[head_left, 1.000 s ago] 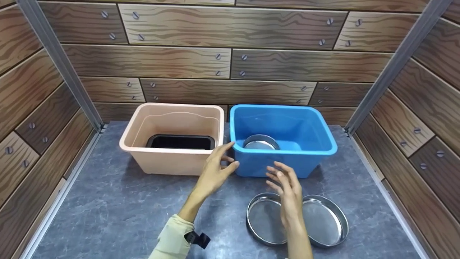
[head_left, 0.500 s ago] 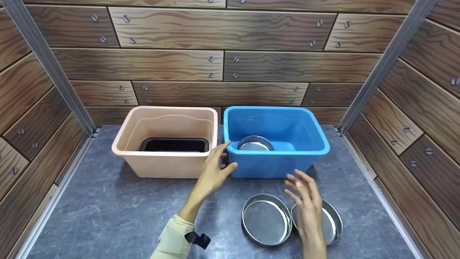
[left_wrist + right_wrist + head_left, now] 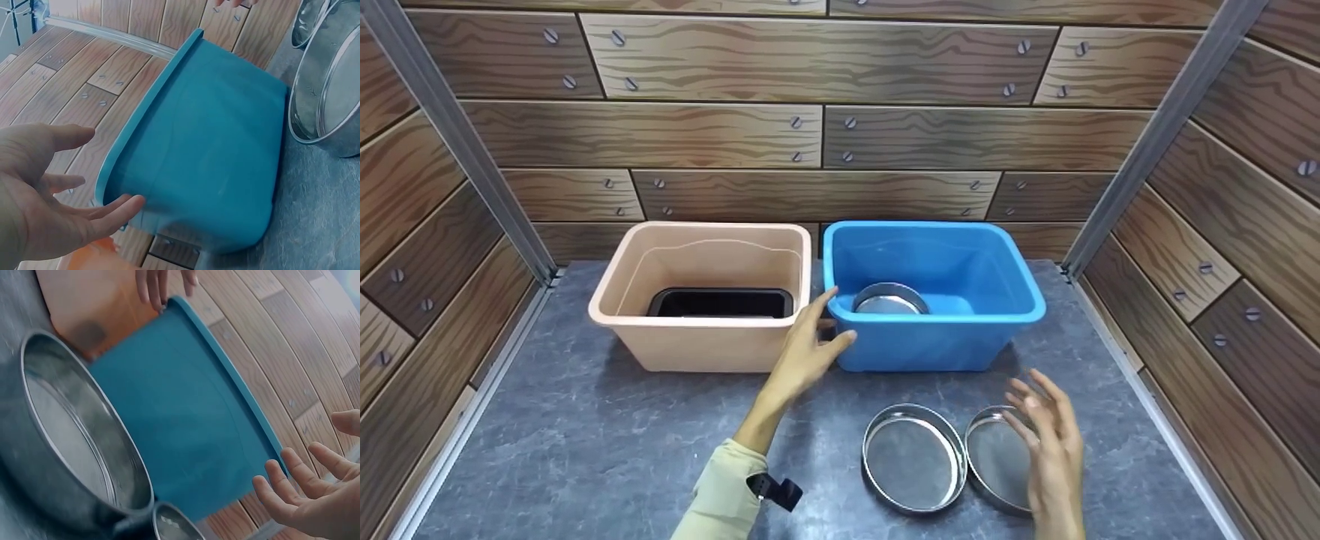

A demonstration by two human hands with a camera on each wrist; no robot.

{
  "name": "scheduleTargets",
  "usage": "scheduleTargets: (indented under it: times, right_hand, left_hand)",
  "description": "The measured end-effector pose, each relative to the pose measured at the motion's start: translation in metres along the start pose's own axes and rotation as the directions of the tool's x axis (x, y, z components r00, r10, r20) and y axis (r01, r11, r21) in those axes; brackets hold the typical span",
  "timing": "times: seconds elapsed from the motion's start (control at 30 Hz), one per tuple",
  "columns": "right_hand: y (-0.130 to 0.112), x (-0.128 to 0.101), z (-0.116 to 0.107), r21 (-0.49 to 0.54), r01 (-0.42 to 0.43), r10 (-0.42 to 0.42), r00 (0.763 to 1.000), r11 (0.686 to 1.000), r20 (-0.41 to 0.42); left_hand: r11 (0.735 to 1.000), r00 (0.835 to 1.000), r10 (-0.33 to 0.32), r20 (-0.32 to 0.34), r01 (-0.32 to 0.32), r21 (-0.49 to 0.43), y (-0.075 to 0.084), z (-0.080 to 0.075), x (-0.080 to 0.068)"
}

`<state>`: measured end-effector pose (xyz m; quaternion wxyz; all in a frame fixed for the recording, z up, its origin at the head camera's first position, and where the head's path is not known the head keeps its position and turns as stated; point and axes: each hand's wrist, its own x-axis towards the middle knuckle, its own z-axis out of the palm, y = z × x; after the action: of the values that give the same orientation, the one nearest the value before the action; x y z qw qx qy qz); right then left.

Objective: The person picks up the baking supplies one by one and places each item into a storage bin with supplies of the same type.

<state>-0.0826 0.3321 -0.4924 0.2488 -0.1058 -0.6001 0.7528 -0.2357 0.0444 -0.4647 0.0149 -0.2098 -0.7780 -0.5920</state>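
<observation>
Right hand [image 3: 1054, 442] grip open above right pan [image 3: 997, 457]; left hand [image 3: 806, 349] open touching blue bin [image 3: 937, 345].

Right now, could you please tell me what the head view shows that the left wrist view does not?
Only the head view shows the beige tub with a black tray inside, a metal pan inside the blue tub, and the open right hand above the right-hand pan. Only the left wrist view shows the left hand's fingertips at the blue tub's corner up close. Both show the blue tub, the left hand and two pans on the table.
</observation>
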Motion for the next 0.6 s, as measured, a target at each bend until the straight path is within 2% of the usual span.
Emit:
scheduleTargets:
  times: [0.3,0.47,0.6]
  right_hand:
    - [0.004,0.0,-0.03,-0.013,-0.041,0.039,0.993,0.999,-0.109]
    - [0.006,0.001,-0.046,-0.024,-0.063,0.059,0.985,0.998,-0.16]
    - [0.011,0.0,-0.056,-0.022,-0.079,0.073,0.976,0.997,-0.203]
  left_hand:
    - [0.998,0.999,-0.049,0.017,0.049,0.03,-0.001,0.009,0.001]
    - [0.999,0.999,-0.052,-0.007,0.052,0.009,-0.003,0.014,0.003]
    - [0.997,0.997,-0.082,-0.008,0.082,-0.011,-0.005,0.019,0.006]
